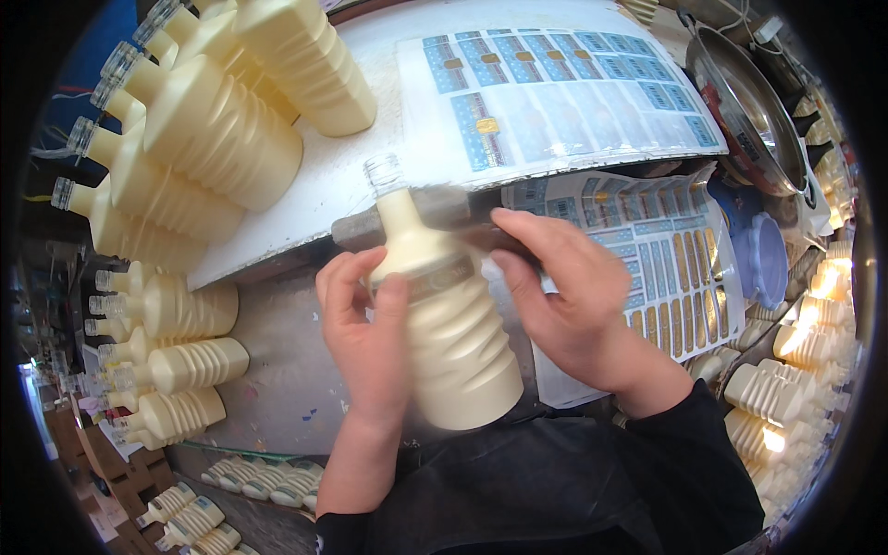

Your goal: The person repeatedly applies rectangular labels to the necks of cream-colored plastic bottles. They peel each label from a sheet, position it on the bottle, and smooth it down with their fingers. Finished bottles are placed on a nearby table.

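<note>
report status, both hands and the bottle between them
Left grip on ribbed cream plastic bottle, left side. Right grip open beside its shoulder, contact unclear. Bottle's neck pointing away. Blue-and-gold label sheet behind right grip, not blocking.

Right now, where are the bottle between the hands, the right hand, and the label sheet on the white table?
Bottle (458,333), head view: ribbed body.
Right hand (581,298), head view: its back.
Label sheet (564,100), head view: central part.

One bottle (462,356) is before the bench (338,180), which bears more bottles (227,134) left, a label sheet (564,92) right; a pan (754,111) is farther right, its support unclear.
</note>
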The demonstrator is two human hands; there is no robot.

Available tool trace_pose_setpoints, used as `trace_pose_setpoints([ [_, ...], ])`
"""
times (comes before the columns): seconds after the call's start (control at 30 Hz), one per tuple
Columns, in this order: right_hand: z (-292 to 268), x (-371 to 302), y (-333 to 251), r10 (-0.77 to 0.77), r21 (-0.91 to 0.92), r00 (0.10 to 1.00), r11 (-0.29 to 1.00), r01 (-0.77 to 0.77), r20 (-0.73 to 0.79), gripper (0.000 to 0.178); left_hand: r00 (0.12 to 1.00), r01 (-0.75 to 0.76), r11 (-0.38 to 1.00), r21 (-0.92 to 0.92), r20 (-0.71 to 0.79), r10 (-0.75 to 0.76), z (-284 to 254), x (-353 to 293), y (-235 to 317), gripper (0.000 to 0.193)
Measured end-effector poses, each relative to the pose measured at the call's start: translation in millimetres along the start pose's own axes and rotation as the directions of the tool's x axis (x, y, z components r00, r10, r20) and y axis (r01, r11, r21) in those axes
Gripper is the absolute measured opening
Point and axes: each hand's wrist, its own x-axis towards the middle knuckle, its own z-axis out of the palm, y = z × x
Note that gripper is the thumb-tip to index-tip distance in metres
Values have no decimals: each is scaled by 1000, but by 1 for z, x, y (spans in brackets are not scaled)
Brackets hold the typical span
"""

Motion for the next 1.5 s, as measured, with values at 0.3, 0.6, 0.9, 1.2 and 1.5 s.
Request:
trace_pose_setpoints([
  [0.3,-16,0,1,391,262,884,852,-453,256,18,997,69,977,-201,-18,-74,-3,-1,-6,28],
  [0.6,18,11,13,496,354,537,419,-836,682,39,991,95,993,70,85,-101,5,6,5,43],
  [0.9,21,10,12,510,370,567,440,-818,647,40,976,191,979,-70,117,-182,8,5,9,48],
  [1.2,21,11,9,517,372,558,424,-826,649,40,975,190,975,-112,134,-175,5,5,7,47],
  [1.5,22,10,11,511,371,571,445,-815,642,40,975,188,979,-80,132,-177,4,4,6,46],
])
